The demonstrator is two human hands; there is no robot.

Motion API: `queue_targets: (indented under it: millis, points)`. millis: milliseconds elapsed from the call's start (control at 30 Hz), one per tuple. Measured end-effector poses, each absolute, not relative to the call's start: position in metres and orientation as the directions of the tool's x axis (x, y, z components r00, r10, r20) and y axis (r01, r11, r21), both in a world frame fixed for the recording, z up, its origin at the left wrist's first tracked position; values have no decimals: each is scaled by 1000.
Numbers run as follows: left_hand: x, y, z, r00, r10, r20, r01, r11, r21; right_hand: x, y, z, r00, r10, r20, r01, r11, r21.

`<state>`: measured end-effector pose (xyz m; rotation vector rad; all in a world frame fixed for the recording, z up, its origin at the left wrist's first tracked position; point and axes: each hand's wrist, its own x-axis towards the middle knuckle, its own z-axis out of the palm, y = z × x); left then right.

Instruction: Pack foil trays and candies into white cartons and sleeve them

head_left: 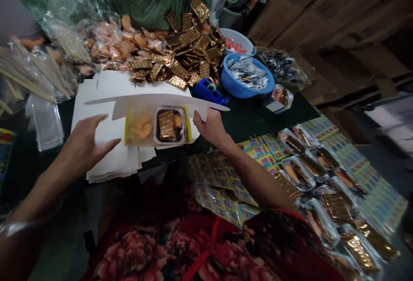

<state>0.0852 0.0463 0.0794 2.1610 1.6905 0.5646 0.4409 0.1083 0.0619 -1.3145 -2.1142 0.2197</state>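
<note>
In the head view, a shallow yellow-sided box [126, 131] lies in front of me on white card sheets [97, 117]. Inside it are orange pieces [142, 128] behind hazy plastic and a clear tray [184, 132] with a gold packet [167, 125] and an orange piece. A long white card flap [155, 101] stands along the box's far side. My right hand [211, 128] is closed with thumb and fingers at the flap's right end, beside the box. To the left of the box, my left hand [85, 145] is open, thumb and fingers apart, holding nothing.
Gold packets [190, 48] and orange pieces [112, 46] are heaped behind. A blue tape dispenser [208, 93] sits near a blue basin [237, 83] of silver sachets. Filled clear trays [335, 203] cover printed sheets at right. Bundled sticks [38, 70] and clear bags [48, 121] lie left.
</note>
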Motion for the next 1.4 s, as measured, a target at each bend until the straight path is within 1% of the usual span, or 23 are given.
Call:
queue_targets:
  millis: [67,100,167,200,233,300,367,500,567,633,700,767,800,867,933,967,1000,1033,1100,1167,1267,1333,1400]
  points:
    - [89,25,89,204,967,153,911,-245,333,442,111,62,-347,841,415,731,520,-442]
    - [99,20,92,269,941,203,903,-320,286,443,112,61,-365,834,415,720,535,-442]
    - [131,22,96,528,804,273,773,-589,237,445,113,60,-386,823,417,704,555,-443]
    - [151,31,95,664,696,271,667,-716,206,446,113,60,-391,820,418,699,561,-444]
    - [171,43,92,743,621,249,600,-783,163,447,112,61,-395,817,419,696,565,-444]
    - [201,71,86,818,550,170,538,-835,111,450,111,62,-403,813,420,690,571,-444]
    - [215,92,80,833,546,91,539,-837,91,453,111,64,-409,807,425,687,579,-438]
    - [211,101,75,763,647,12,641,-758,125,454,114,66,-427,805,411,694,583,-423]
    - [211,98,76,750,661,-1,655,-742,142,451,113,64,-415,819,396,696,566,-442]
    - [213,94,77,749,662,3,654,-741,149,449,110,60,-406,831,379,677,552,-486]
    - [210,85,79,737,674,49,658,-733,175,450,104,56,-429,829,357,639,559,-529]
    - [192,68,82,709,695,122,652,-711,264,456,100,55,-483,812,327,607,580,-544]
    - [177,58,84,672,727,143,655,-673,344,461,98,56,-512,801,310,595,591,-544]
    - [138,39,90,497,858,130,705,-487,515,469,98,59,-560,781,277,577,608,-545]
    - [101,31,97,170,983,70,776,-177,605,473,100,62,-584,770,257,558,611,-562]
    - [88,33,100,31,997,66,777,-66,627,473,102,64,-584,771,253,553,606,-571]
    - [81,38,102,-26,997,68,745,-26,667,471,103,65,-581,774,252,552,602,-577]
    - [79,46,102,-28,996,79,695,-37,718,469,104,67,-579,774,257,548,603,-579]
    - [88,64,100,43,995,89,594,-97,799,464,105,71,-587,761,278,531,620,-578]
    - [105,77,95,83,992,96,569,-126,812,462,105,75,-609,739,287,498,638,-587]
    - [121,77,86,118,978,171,602,-207,771,465,107,76,-660,716,230,475,634,-611]
    - [117,71,79,190,950,246,644,-310,699,471,111,72,-683,706,185,487,630,-605]
    - [106,65,72,277,926,255,705,-376,601,476,115,64,-693,702,164,505,635,-584]
